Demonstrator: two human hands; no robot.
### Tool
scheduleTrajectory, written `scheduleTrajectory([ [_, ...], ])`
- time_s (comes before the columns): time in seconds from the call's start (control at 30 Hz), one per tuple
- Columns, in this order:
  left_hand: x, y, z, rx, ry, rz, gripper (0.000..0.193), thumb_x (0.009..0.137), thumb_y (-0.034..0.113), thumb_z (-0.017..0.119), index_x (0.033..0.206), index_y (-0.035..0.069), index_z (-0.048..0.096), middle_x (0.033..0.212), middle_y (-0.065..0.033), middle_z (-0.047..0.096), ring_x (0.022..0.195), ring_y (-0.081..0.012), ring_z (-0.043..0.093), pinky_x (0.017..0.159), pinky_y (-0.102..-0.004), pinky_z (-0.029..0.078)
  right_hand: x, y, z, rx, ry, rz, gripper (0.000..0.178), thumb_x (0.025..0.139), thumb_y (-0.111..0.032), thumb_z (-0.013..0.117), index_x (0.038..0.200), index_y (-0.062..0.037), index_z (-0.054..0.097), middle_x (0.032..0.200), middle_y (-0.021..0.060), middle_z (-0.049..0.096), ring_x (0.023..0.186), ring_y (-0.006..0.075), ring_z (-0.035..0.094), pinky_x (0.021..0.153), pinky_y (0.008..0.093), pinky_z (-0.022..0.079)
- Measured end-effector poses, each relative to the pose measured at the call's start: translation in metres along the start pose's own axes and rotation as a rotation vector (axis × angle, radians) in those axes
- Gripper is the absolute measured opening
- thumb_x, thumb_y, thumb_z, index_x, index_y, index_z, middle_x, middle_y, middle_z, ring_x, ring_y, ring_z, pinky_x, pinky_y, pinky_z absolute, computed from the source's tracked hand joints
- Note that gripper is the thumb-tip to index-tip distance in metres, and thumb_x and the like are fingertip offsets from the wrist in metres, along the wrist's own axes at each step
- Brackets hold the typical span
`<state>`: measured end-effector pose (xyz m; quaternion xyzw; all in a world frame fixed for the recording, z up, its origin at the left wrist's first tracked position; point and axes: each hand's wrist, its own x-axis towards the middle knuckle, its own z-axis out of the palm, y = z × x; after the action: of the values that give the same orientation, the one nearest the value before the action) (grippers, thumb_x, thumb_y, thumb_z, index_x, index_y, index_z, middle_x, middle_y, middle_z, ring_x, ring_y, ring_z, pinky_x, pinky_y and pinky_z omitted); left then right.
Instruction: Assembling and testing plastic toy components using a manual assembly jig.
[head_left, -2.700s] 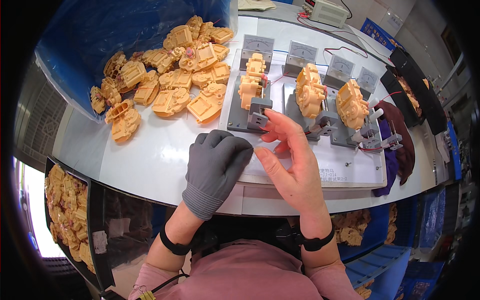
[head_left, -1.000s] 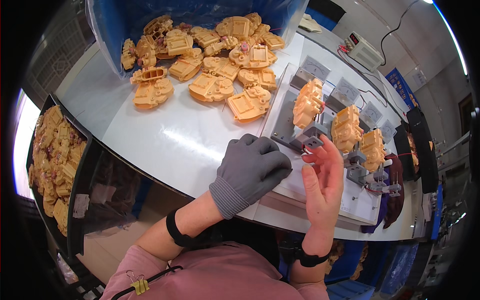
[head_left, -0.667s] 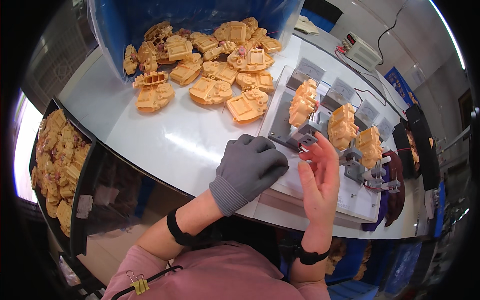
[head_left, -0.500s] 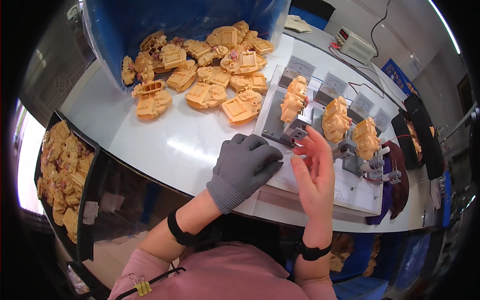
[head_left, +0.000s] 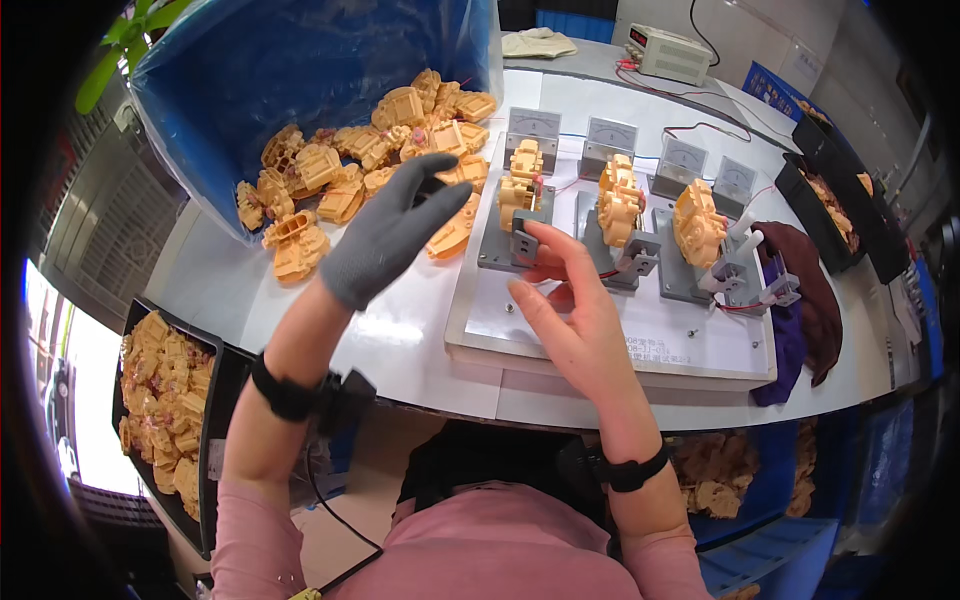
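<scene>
My left hand (head_left: 385,235), in a grey glove, reaches over the near edge of a pile of tan plastic housings (head_left: 400,110). Its thumb and fingers are apart with nothing between them, and it partly covers a tan housing (head_left: 455,230). My bare right hand (head_left: 570,310) is at the leftmost test fixture, its index finger by the small grey block (head_left: 523,245) and its thumb held apart below. Above that block a tan housing (head_left: 520,190) stands upright on the fixture. Two more housings, one in the middle (head_left: 620,205) and one at right (head_left: 698,222), stand on neighbouring fixtures.
Dial meters (head_left: 610,140) line the back of the white board (head_left: 590,335). A blue-lined bin (head_left: 300,70) lies behind the pile. At lower left is a black crate (head_left: 210,420) of housings. Dark cloths (head_left: 810,310) hang at right; a power supply (head_left: 670,55) stands behind.
My left hand has moved left and away from me, from the bench beside my right hand to the pile, its fingers spreading. My right hand stays by the leftmost fixture. The view has shifted.
</scene>
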<state>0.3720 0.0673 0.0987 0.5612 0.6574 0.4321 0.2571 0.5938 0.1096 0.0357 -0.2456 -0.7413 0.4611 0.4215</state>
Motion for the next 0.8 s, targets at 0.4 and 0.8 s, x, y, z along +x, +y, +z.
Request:
scheduleTrajectory([
  [0.4, 0.162, 0.016, 0.092, 1.088, -0.456, 0.093, 0.050, 0.073, 0.021, 0.072, 0.117, -0.002, 0.070, 0.106, -0.0266, 0.072, 0.105, -0.0300, 0.071, 0.086, -0.0386, 0.058, 0.001, 0.009, -0.008, 0.043, -0.045, -0.069, 0.051, 0.084, -0.009, 0.077, 0.132, -0.0060, 0.061, 0.109, 0.0047, 0.068, 0.093, 0.0144, 0.062, 0.083, 0.0313, 0.051],
  [0.8, -0.020, 0.028, -0.084, -0.113, 0.307, -0.006, 0.065, 0.083, 0.012, 0.065, 0.145, 0.004, 0.047, 0.119, -0.0180, 0.065, 0.092, -0.0224, 0.070, 0.075, -0.0349, 0.062, -0.005, 0.012, -0.012, -0.022, -0.045, -0.053, 0.056, 0.093, -0.013, 0.069, 0.146, -0.0076, 0.051, 0.118, 0.0067, 0.061, 0.091, 0.0116, 0.055, 0.085, 0.0267, 0.044],
])
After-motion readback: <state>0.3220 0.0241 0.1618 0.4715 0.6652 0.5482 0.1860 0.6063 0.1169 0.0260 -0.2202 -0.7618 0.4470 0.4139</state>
